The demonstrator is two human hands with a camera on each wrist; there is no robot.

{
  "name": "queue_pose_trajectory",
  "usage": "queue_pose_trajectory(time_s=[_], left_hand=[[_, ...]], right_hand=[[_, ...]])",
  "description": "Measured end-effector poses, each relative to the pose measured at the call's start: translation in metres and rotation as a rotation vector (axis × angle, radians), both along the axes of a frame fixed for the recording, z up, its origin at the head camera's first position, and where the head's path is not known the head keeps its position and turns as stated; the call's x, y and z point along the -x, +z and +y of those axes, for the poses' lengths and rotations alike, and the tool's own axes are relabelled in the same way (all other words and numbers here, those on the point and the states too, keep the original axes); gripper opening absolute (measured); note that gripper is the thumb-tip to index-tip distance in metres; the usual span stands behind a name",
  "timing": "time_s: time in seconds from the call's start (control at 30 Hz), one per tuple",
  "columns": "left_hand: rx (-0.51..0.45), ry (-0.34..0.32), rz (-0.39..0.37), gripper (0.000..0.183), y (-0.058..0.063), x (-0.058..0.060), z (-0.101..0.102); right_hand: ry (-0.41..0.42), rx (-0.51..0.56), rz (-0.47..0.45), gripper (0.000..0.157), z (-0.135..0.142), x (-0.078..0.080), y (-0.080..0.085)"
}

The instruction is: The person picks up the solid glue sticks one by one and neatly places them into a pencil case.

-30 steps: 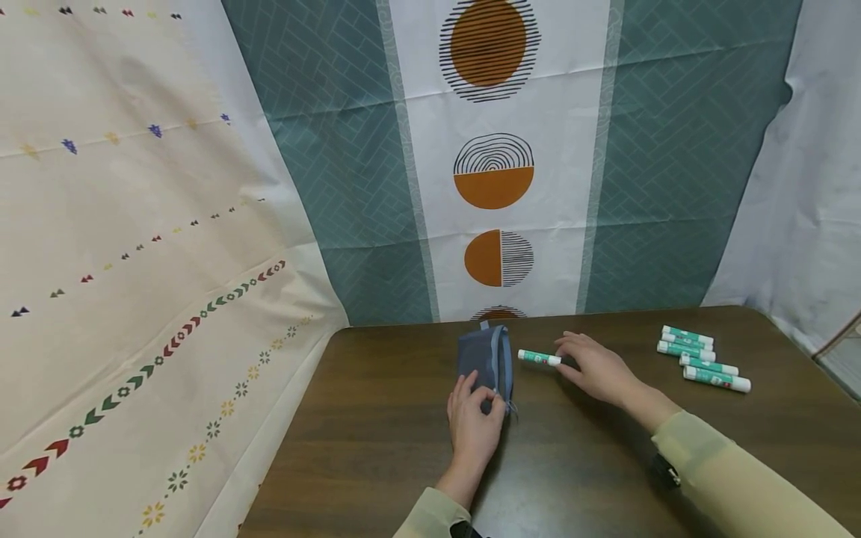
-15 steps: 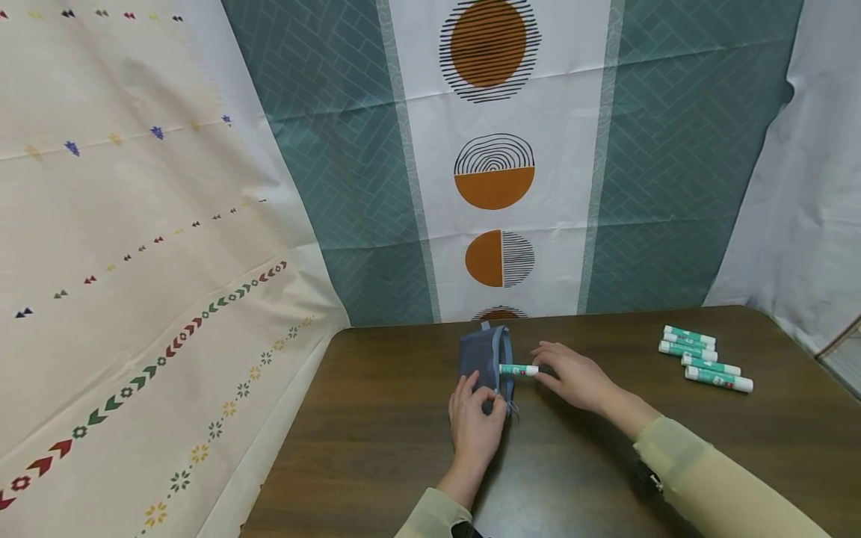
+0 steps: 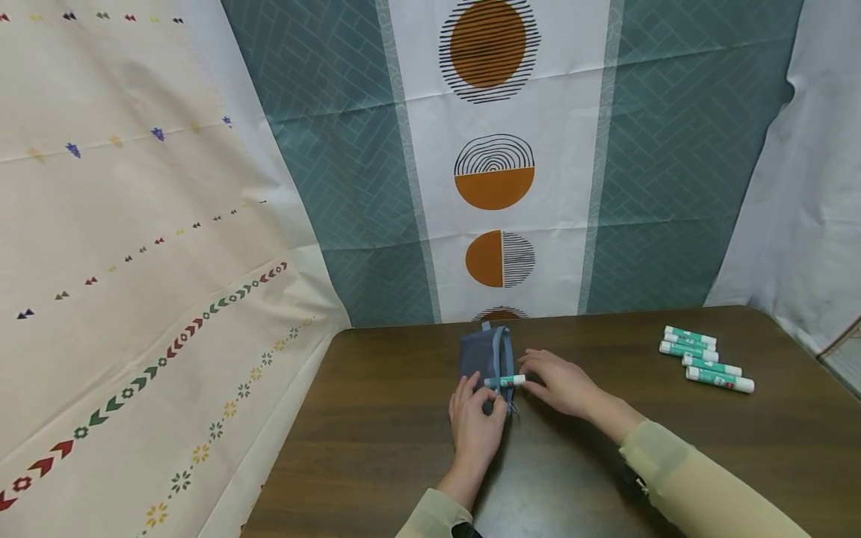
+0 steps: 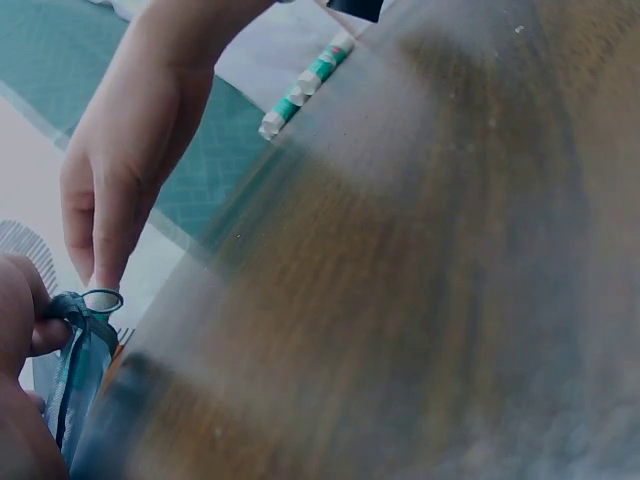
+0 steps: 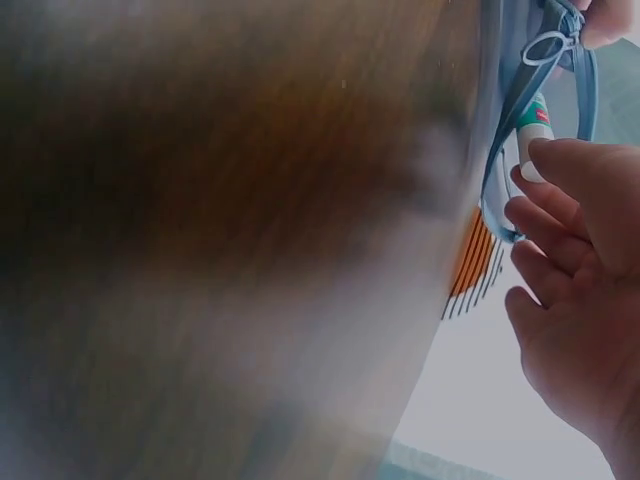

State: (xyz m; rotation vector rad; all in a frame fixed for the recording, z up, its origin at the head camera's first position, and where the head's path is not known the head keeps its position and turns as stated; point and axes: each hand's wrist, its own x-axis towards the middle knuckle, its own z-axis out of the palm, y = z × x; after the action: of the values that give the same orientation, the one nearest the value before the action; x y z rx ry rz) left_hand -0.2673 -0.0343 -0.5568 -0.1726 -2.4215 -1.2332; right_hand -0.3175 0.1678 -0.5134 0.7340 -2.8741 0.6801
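Observation:
A blue-grey zipper pouch (image 3: 475, 354) lies near the back edge of the table, its zip side facing right and parted. My left hand (image 3: 474, 427) pinches the pouch's near edge by the zipper end. Between thumb and fingers, my right hand (image 3: 560, 382) pinches the white end of a green-and-white glue stick (image 3: 511, 381). The stick points left, its far part inside the pouch mouth. In the right wrist view the glue stick (image 5: 535, 125) sits between the two zipper edges, and the zipper's ring pull (image 5: 545, 48) hangs beside the left fingertips.
Several more glue sticks (image 3: 713, 366) lie in a loose group at the table's right. The brown wooden table (image 3: 363, 418) ends at the back against a patterned curtain (image 3: 356, 187). Cream cloth (image 3: 168, 336) hangs along the left side.
My right hand has moved left and slightly nearer with the glue stick, bringing it from beside the pouch into its mouth. The left hand has kept its hold on the pouch.

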Motion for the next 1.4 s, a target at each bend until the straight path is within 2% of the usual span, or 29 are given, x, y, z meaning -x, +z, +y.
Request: queue_pose_trajectory(time_s=[0.17, 0.57, 0.87, 1.17, 1.4], left_hand=[[0.012, 0.003, 0.023, 0.019, -0.003, 0.002, 0.000], [0.017, 0.012, 0.065, 0.019, -0.005, 0.002, 0.000], [0.002, -0.002, 0.015, 0.017, -0.003, 0.002, -0.001], [0.002, -0.010, 0.015, 0.018, -0.002, 0.001, 0.000], [0.002, -0.008, -0.002, 0.017, -0.003, 0.002, -0.001]], right_hand=[[0.010, 0.009, -0.013, 0.012, -0.005, 0.000, -0.001], [0.035, 0.025, -0.066, 0.023, -0.014, 0.003, -0.005], [0.030, 0.044, -0.105, 0.023, -0.019, 0.006, -0.008], [0.028, 0.047, -0.118, 0.028, -0.021, 0.007, -0.012], [0.028, 0.055, -0.110, 0.024, -0.023, 0.008, -0.013]])
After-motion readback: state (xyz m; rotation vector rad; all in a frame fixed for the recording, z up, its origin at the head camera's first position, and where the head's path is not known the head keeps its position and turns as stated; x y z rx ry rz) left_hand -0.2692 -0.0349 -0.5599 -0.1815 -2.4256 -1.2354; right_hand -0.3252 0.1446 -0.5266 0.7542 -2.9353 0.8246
